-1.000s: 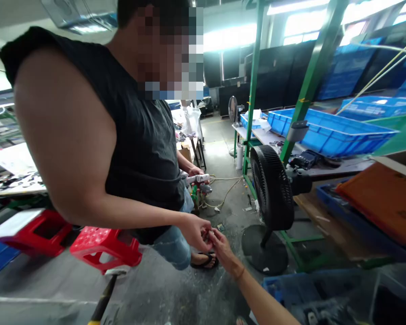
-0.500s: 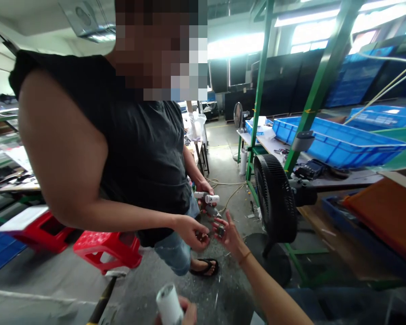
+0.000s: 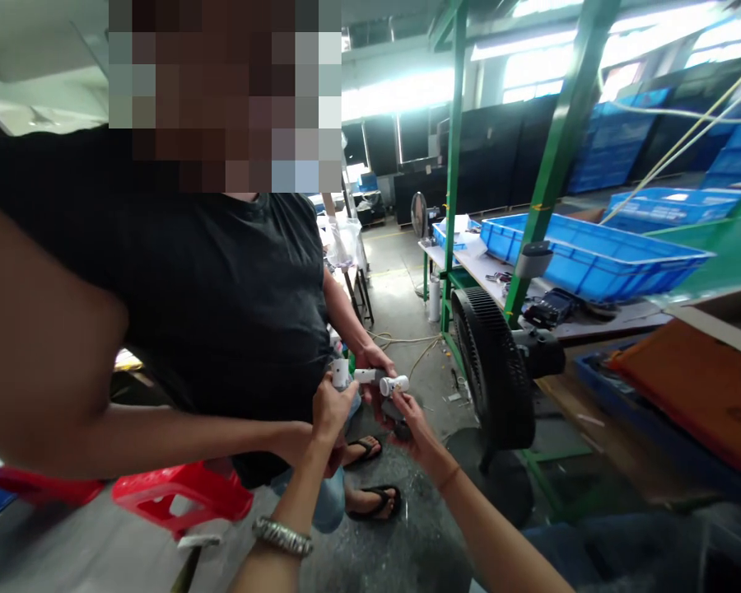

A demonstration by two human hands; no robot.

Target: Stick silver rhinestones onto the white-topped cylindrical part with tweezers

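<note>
In my left hand (image 3: 332, 408) is a white cylindrical part (image 3: 340, 373), held upright in front of the other person's shirt. My right hand (image 3: 415, 424) has its fingers bent against a second white cylinder with a grey body (image 3: 394, 385); whether it grips anything small there is hard to tell. The other person's far hand (image 3: 374, 359) holds that cylinder and another white-and-grey piece (image 3: 365, 376) between my hands. Their nearer hand is mostly hidden behind my left wrist.
A person in a black shirt (image 3: 222, 305) stands close at the left. A black fan (image 3: 491, 366) is at the right, beside a green post (image 3: 559, 156) and blue crates (image 3: 593, 259). Red stools (image 3: 182, 494) stand lower left; cables (image 3: 401, 338) cross the floor.
My left hand has risen with its white cylinder to beside the person's held parts. My right hand has closed in on one of them. The person appears nearer and farther left.
</note>
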